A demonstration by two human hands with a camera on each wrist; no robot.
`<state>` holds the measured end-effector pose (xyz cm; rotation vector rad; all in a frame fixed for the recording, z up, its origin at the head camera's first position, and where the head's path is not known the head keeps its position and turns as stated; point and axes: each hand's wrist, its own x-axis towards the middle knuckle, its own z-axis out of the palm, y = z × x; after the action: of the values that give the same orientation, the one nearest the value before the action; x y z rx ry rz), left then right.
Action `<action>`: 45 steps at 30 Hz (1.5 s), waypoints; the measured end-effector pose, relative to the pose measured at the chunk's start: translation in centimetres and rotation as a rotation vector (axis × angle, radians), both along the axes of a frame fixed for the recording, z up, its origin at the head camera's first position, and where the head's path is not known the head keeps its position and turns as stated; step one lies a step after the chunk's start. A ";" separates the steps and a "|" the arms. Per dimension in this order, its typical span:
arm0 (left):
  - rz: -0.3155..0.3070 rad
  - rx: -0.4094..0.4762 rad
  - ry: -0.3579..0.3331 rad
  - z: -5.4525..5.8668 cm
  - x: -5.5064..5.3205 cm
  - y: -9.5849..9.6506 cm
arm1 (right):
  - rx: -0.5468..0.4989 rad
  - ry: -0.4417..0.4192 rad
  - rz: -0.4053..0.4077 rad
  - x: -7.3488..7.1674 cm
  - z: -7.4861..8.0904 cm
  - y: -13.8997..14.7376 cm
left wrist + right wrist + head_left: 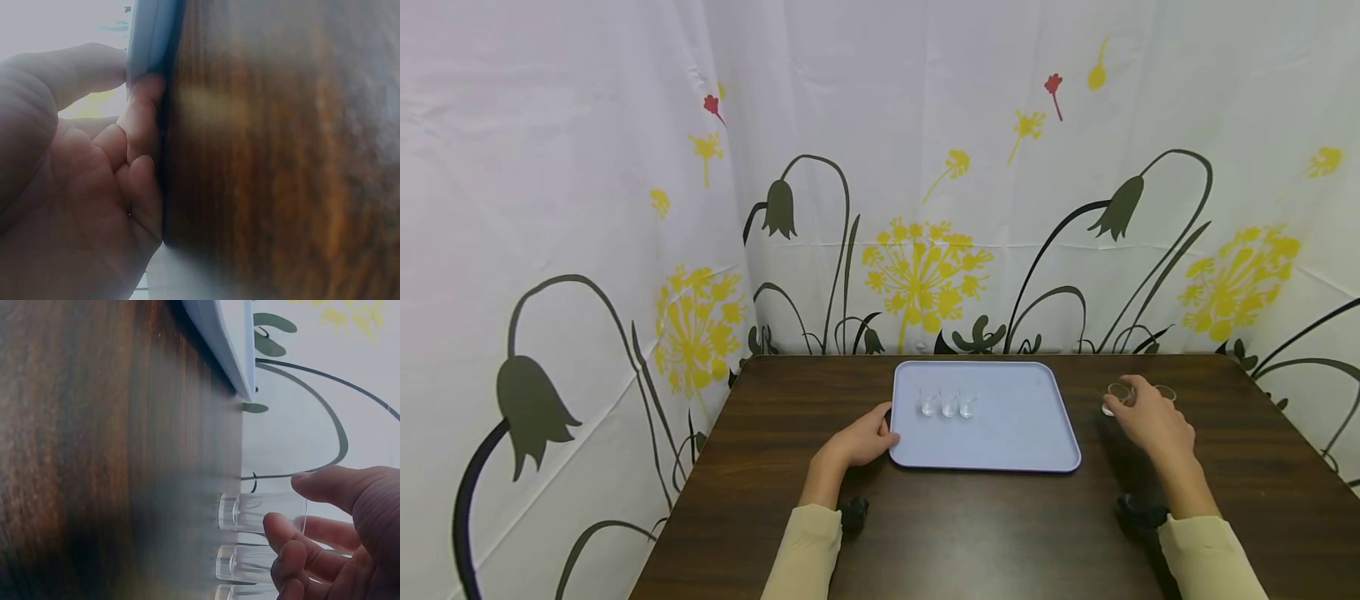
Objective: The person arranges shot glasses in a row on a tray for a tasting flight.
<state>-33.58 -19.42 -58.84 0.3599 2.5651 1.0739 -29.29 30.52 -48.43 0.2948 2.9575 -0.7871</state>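
My left hand (pixel 865 437) grips the left edge of a pale blue tray (pixel 1015 450); the left wrist view shows the thumb on its rim and curled fingers (pixel 140 122) at its underside. Three small clear shot glasses (pixel 948 406) stand in a row on the tray, toward its left half. To the right of the tray, my right hand (pixel 1153 425) pinches a clear shot glass (pixel 250 506) near its rim, thumb on one side and fingers on the other. Its base seems to be on the table. Two more shot glasses (pixel 240 562) stand beside it, partly hidden by the fingers.
The dark wooden table (pixel 985 533) runs back to a white curtain (pixel 880 108) printed with flowers. Dark wrist devices (pixel 853 515) sit at both wrists. A gap of bare table lies between the tray and the right-hand glasses.
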 end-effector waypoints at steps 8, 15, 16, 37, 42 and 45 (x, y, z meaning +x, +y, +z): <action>0.002 -0.013 0.010 0.3 0.1 0.0 | 0.001 -0.008 -0.016 -0.2 0.0 0.0; -0.008 0.016 -0.005 -0.2 -0.2 -0.2 | 0.010 0.002 -0.017 -0.2 -0.2 0.0; -0.008 0.018 -0.007 -0.3 -0.2 -0.2 | 0.009 0.000 -0.017 -0.2 -0.3 0.0; 0.000 -0.001 0.002 0.1 0.3 -0.1 | 0.082 0.097 0.004 0.0 -0.6 -1.3; -0.007 -0.007 0.006 0.7 0.6 0.0 | 0.071 0.163 0.034 0.0 -0.9 -1.6; -0.010 0.005 0.007 0.7 0.7 0.1 | 0.058 0.175 0.052 0.1 -1.1 -1.8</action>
<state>-32.87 -19.34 -58.18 0.3771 2.5645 1.0774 -29.16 28.73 -49.51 0.1583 3.1414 -0.7587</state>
